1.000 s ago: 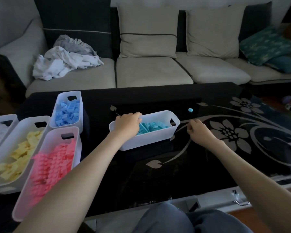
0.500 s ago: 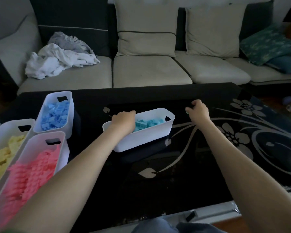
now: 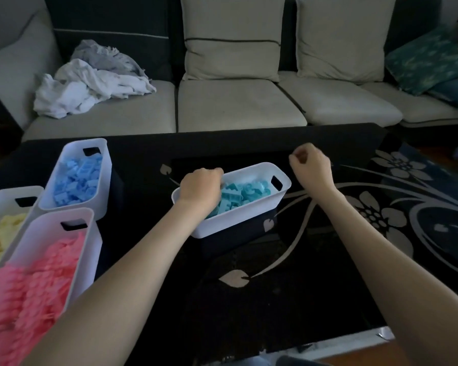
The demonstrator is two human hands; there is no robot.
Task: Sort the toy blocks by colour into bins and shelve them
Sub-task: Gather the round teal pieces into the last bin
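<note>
- Four white bins: turquoise-block bin (image 3: 238, 220), blue-block bin (image 3: 104, 196), pink-block bin (image 3: 89, 249), yellow-block bin (image 3: 11, 192).
- Two bare hands: left hand (image 3: 200, 187), right hand (image 3: 312, 165).
- Two beige back cushions (image 3: 232, 38) (image 3: 341, 38).
- Two blue-green pillows (image 3: 428, 62) (image 3: 456, 92).
- One clothes heap (image 3: 90, 83).

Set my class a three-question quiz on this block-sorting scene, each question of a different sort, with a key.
1. True or false: the left hand grips the pink blocks' bin.
2. Which colour fills the bin farthest back on the left? A yellow, B blue, C pink.
3. What lies on the left seat of the sofa?
Key: 1 false, it grips the turquoise bin; 2 B, the blue bin; 3 crumpled clothes.
</note>
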